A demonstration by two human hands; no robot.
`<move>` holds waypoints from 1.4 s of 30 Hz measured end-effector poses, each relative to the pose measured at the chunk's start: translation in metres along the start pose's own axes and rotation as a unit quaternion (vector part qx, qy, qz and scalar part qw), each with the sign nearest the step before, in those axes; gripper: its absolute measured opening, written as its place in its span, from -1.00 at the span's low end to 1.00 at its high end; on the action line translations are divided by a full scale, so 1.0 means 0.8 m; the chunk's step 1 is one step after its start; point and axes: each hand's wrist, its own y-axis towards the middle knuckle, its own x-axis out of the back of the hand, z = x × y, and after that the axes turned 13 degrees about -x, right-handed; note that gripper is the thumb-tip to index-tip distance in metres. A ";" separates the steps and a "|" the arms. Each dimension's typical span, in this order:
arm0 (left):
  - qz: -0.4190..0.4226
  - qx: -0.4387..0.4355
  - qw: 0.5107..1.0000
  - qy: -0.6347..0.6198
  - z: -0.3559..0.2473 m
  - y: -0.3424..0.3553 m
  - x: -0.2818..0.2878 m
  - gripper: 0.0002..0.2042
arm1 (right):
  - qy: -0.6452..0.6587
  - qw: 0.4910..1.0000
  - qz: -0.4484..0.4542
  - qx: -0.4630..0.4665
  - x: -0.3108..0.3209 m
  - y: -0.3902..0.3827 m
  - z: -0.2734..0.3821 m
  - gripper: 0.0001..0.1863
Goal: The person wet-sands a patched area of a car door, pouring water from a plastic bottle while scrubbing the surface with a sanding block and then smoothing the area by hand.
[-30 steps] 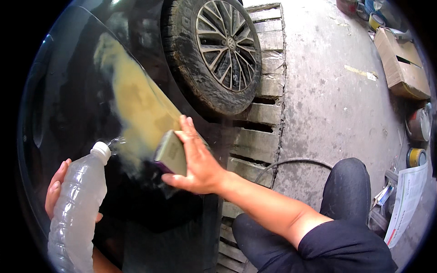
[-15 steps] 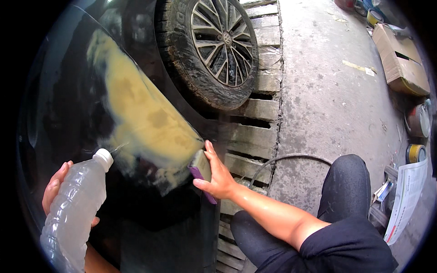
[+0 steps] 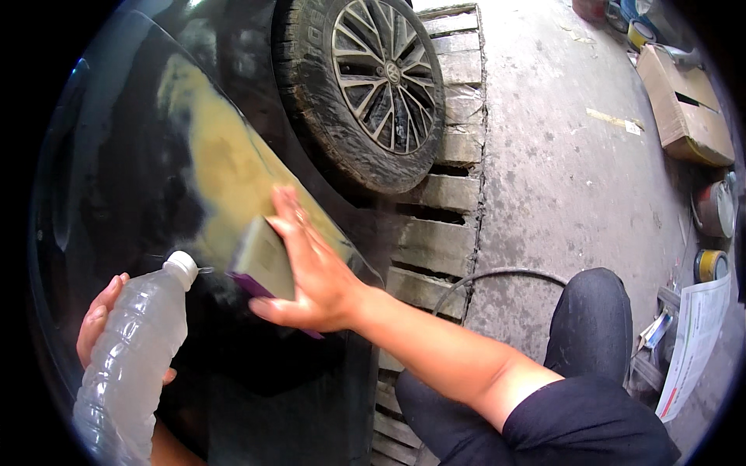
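Observation:
My left hand is wrapped round a clear plastic bottle of cloudy liquid, tilted with its white cap toward the car panel. A thin jet of liquid shows at the cap. My right hand grips a grey sanding block with a purple lower edge, held against the black car body panel. Under and above the block spreads a patch of tan filler, smooth and blurred into the dark paint at its borders. The block and hand cover its lower part.
A car wheel with a muddy tyre stands beyond the panel, beside a slatted floor grating. A hose curves over the concrete. Along the right lie a cardboard box, cans and a printed sheet.
My right hand has slid the sanding block left across the panel, from the filler's lower right corner to its lower middle. The bottle has shifted slightly right in view.

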 end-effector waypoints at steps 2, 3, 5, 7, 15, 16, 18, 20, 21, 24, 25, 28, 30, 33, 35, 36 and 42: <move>0.007 0.005 1.000 0.017 -0.008 0.004 0.002 -0.14 | 0.019 0.999 0.011 -0.032 -0.005 -0.050 -0.027 0.12; 0.005 0.005 1.000 0.016 -0.010 0.005 -0.001 -0.14 | 0.017 0.998 0.021 -0.059 -0.003 -0.074 -0.043 0.10; 0.006 0.007 1.000 0.016 -0.013 0.009 0.002 -0.15 | 0.017 0.996 0.025 -0.083 -0.008 -0.085 -0.046 0.07; -0.005 -0.004 1.000 0.001 -0.006 0.006 -0.001 -0.15 | 0.005 0.997 0.007 -0.076 -0.004 -0.078 -0.039 0.04; 0.016 -0.003 1.000 0.022 -0.009 0.011 0.006 -0.14 | 0.002 0.999 -0.016 0.031 0.008 0.053 0.020 0.05; 0.010 -0.001 1.000 0.022 -0.009 0.010 0.001 -0.14 | 0.004 0.999 -0.010 0.036 0.010 0.045 0.009 0.05; 0.006 0.007 1.000 0.005 -0.008 0.005 0.000 -0.13 | -0.011 1.000 -0.018 0.014 0.003 0.001 -0.020 0.06; 0.008 0.019 1.000 -0.014 -0.006 -0.002 0.003 -0.12 | -0.017 0.999 -0.011 -0.028 0.004 -0.045 -0.044 0.07; 0.005 0.019 1.000 -0.021 -0.004 -0.003 0.000 -0.11 | -0.026 0.998 -0.002 -0.054 0.008 -0.066 -0.058 0.07; 0.017 0.019 1.000 0.001 -0.004 -0.004 0.004 -0.11 | -0.027 0.989 0.039 -0.142 0.011 -0.119 -0.088 0.07; 0.017 0.015 1.000 0.007 -0.003 -0.004 0.005 -0.11 | -0.024 0.982 0.056 -0.178 0.018 -0.129 -0.092 0.07; 0.019 0.011 1.000 0.020 -0.002 -0.005 0.007 -0.11 | -0.045 0.980 0.021 -0.192 0.026 -0.133 -0.077 0.06; 0.024 0.015 0.999 0.020 -0.004 -0.005 0.009 -0.11 | -0.058 0.989 -0.046 -0.131 0.024 -0.103 -0.060 0.05; 0.020 0.010 1.000 0.023 -0.011 0.006 0.006 -0.12 | -0.090 0.987 -0.104 -0.080 0.019 -0.057 -0.042 0.09; 0.001 -0.009 0.999 0.040 -0.013 0.016 0.000 -0.14 | -0.094 0.989 -0.100 -0.055 0.008 -0.051 -0.035 0.12; 0.001 -0.007 0.999 0.033 -0.015 0.018 -0.001 -0.14 | -0.077 0.991 -0.103 -0.041 0.001 -0.052 -0.032 0.09; -0.007 -0.005 1.000 0.014 -0.013 0.017 -0.005 -0.13 | -0.093 0.981 -0.168 -0.011 0.004 0.006 -0.020 -0.04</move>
